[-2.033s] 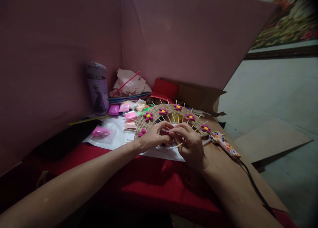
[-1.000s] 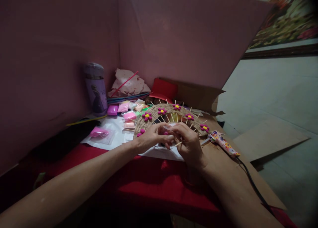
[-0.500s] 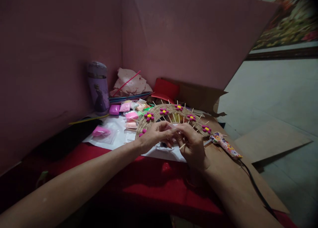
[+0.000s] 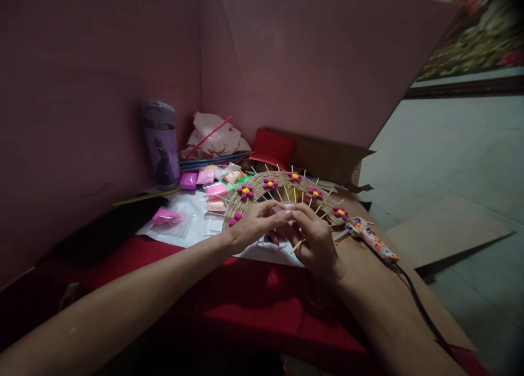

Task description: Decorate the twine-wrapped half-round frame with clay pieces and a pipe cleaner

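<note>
Both my hands meet in front of a ring wound with twine (image 4: 282, 182), which carries pink-purple flowers with yellow centres and has thin sticks poking out. My left hand (image 4: 258, 223) is closed, thumb and fingertips pinched together. Against it is my right hand (image 4: 317, 237), its fingers bent inward. A small piece of clear, plastic-looking material (image 4: 279, 209) shows between the fingertips; what else they hold is hidden. A short pale stick (image 4: 298, 246) juts out below my right fingers, and whether it is gripped cannot be made out.
Small bags of coloured clay (image 4: 215, 191) lie on white sheeting (image 4: 196, 231) to the left. A purple tumbler (image 4: 161, 147) stands behind them. On the right, a flower-patterned glue gun (image 4: 373, 239) rests on cardboard (image 4: 426, 305), its black cord trailing forward. Red cloth (image 4: 254, 288) covers the near edge.
My fingers have shifted slightly against each other, and the pale stick below my right hand has tilted and moved a little down and left. The ring stays put.
</note>
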`<state>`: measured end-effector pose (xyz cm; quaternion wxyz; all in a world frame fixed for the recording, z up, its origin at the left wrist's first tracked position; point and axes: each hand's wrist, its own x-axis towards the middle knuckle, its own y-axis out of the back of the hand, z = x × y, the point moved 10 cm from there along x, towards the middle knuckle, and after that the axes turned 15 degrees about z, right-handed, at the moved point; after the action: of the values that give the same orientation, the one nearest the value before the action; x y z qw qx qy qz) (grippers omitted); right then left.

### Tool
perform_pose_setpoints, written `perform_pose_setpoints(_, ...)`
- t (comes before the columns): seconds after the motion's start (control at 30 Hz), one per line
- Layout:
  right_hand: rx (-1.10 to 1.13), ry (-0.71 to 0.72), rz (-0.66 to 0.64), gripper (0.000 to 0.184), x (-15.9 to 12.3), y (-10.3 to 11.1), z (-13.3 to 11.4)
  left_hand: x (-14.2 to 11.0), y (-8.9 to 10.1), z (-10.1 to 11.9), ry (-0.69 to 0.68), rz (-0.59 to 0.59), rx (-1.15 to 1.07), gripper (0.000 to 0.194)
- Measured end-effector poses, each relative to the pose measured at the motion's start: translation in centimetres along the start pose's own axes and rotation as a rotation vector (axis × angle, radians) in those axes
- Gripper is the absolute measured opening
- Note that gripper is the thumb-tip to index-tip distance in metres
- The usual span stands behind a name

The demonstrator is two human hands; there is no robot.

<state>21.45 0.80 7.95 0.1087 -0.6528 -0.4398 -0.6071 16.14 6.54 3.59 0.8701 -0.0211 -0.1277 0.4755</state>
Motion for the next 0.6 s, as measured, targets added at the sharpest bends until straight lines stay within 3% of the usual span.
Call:
perform_pose_setpoints(0.27, -0.035, 0.026, -0.072, 0.015, -0.29, -0.64, -0.36, -0.05, 0.18, 0.33, -0.019, 0.016, 0.047, 0.043)
perform_pose_setpoints(0.6, -0.014, 0.062, -0.004, 0.016, -0.20, -0.23, -0.37, -0.05, -0.06, -0.02, -0.021, -0.024, -0.001, 0.036)
